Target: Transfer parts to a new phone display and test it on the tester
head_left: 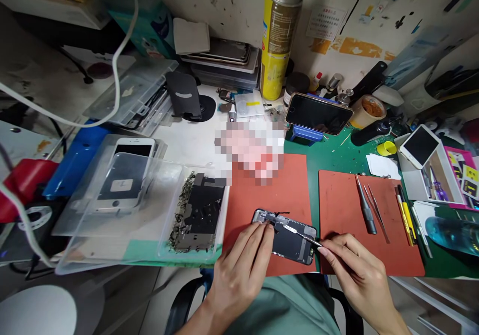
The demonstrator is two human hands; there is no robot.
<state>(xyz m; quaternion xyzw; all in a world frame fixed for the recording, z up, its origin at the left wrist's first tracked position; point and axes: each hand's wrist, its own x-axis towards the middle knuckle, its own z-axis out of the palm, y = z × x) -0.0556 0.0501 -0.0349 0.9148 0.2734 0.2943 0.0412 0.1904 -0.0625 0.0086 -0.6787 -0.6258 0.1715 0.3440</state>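
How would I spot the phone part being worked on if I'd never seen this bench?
Find the left reddish mat, one of two. Near its front edge, the left hand rests on a dark phone part, and the right hand holds a thin metal tool over it. Unlike the black-screened phone on the blue stand, it shows metal fittings along its edge.

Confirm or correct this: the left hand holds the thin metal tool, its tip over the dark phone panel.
Wrong hand: the head view shows the thin metal tool in the right hand, its tip over the dark phone panel.
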